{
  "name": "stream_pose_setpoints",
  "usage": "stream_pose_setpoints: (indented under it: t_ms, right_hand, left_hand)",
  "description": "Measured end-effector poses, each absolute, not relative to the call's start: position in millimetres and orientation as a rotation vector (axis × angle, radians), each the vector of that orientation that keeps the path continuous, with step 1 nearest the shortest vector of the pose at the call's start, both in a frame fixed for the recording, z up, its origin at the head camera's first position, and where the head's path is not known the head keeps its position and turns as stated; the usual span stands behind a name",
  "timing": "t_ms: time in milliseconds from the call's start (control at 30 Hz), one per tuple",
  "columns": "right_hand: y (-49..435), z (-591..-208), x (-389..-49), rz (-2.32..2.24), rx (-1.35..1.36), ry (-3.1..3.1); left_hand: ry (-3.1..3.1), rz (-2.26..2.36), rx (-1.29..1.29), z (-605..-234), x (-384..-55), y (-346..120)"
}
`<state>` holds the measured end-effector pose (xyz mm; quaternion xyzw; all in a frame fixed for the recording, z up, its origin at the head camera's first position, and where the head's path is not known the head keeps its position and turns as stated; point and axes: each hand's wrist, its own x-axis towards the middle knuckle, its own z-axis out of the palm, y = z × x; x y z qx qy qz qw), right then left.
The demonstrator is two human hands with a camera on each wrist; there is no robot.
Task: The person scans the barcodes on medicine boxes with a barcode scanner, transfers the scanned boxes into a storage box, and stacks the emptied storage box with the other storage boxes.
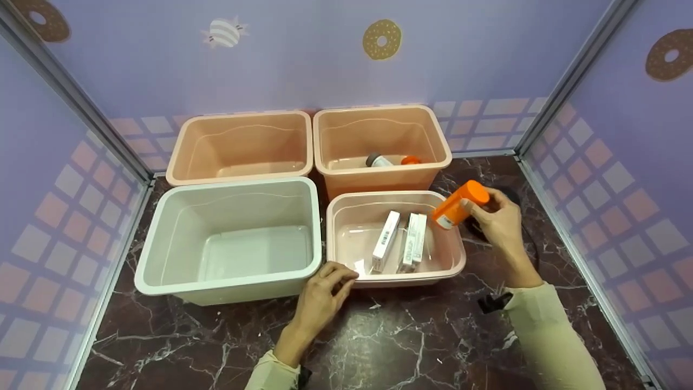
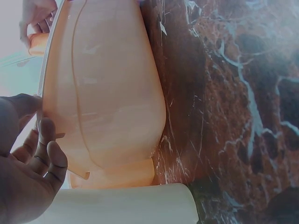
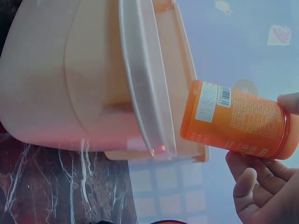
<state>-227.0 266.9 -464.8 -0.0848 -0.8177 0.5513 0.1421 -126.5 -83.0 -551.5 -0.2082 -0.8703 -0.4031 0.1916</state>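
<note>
My right hand grips an orange bottle around its lid end, fingers and thumb on opposite sides. The bottle is tilted, lid up, its base with a white barcode label over the right rim of the pale pink bin in the head view. Inside that bin lie slim white boxes, two of them side by side. At the bin's front left corner my left hand pinches the rim, thumb and fingers on either side of the wall in the left wrist view.
A pale green bin stands at the left. Behind are two peach bins; the right one holds a dark-capped bottle and something orange. A black object with a cable lies behind my right hand. Patterned panels enclose the marbled table.
</note>
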Motion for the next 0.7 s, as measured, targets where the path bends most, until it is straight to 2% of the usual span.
stream_pose_setpoints:
  t_ms: [700]
  right_hand:
    - [293,-468,-229,1.657,-0.353,-2.277]
  left_hand:
    - [-2.411,-1.136,-0.602,-553,-127,-83]
